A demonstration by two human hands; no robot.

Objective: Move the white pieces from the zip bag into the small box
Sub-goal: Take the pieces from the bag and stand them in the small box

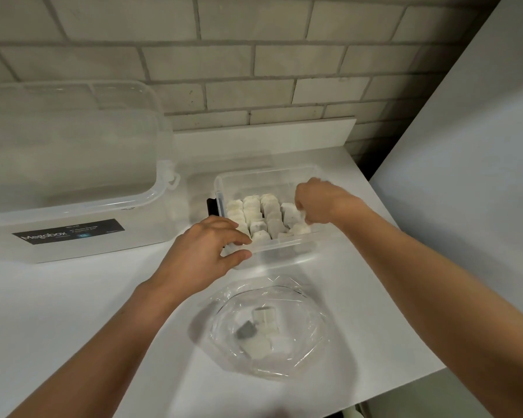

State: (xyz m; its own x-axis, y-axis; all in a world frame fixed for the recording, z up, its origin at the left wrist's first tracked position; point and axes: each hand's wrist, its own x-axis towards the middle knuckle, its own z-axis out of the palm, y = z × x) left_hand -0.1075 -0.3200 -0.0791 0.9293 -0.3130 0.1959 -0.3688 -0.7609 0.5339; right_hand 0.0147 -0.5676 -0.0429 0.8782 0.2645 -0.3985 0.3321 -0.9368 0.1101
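The small clear box (284, 176) stands on the white counter and holds several white pieces (261, 212) packed in rows. My left hand (206, 251) grips the box's near left corner, thumb outside the front wall and fingers over the rim. Inside the box at its right side, my right hand (320, 203) has its fingers curled down onto a white piece (299, 228). The clear zip bag (269, 327) lies open on the counter in front of the box, with a few white pieces (264, 321) and a small grey bit inside.
A large clear storage box (73, 164) with a black label stands at the left against the brick wall. A white panel (465, 176) rises at the right. The counter's right edge (417, 372) runs close past the bag.
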